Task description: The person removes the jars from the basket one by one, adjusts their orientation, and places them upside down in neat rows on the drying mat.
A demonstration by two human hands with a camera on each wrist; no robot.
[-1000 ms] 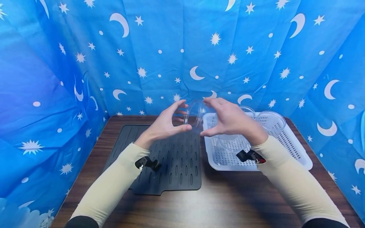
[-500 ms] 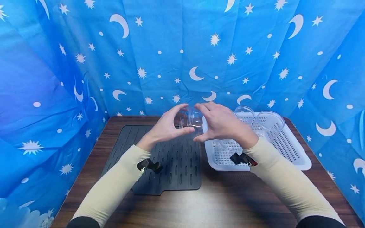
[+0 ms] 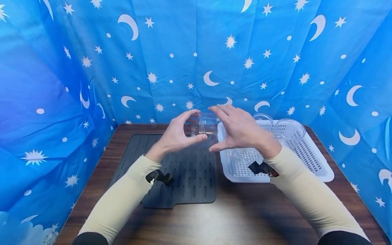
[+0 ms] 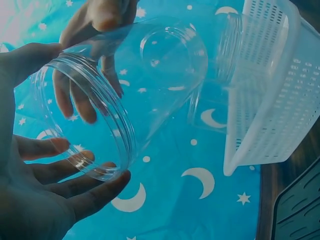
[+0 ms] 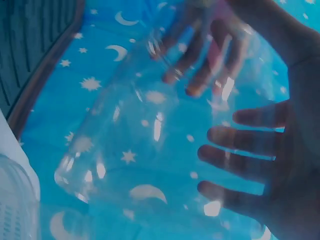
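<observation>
My left hand (image 3: 175, 134) grips a clear plastic jar (image 3: 209, 128) by its ringed end, thumb on the near side. The jar lies sideways in the air above the table, its smooth body pointing right. In the left wrist view, fingers curve around the threaded rim of the jar (image 4: 165, 95); whether a clear lid sits there I cannot tell. Around the body end, my right hand (image 3: 242, 131) is spread with thumb and fingers apart. In the right wrist view the fingers of the right hand (image 5: 250, 150) are straight beside the jar; contact is unclear.
A white perforated basket (image 3: 324, 175) stands at right, holding clear jars, among them one jar (image 3: 290, 132) at the back. A black ridged mat (image 3: 196, 183) lies on the left of the wooden table (image 3: 232, 217). Blue star-and-moon cloth (image 3: 196, 64) encloses the sides and back.
My right hand has come left and closer around the jar's body, then drawn slightly back up and right. The jar stays in my left hand, its body end now more toward the right.
</observation>
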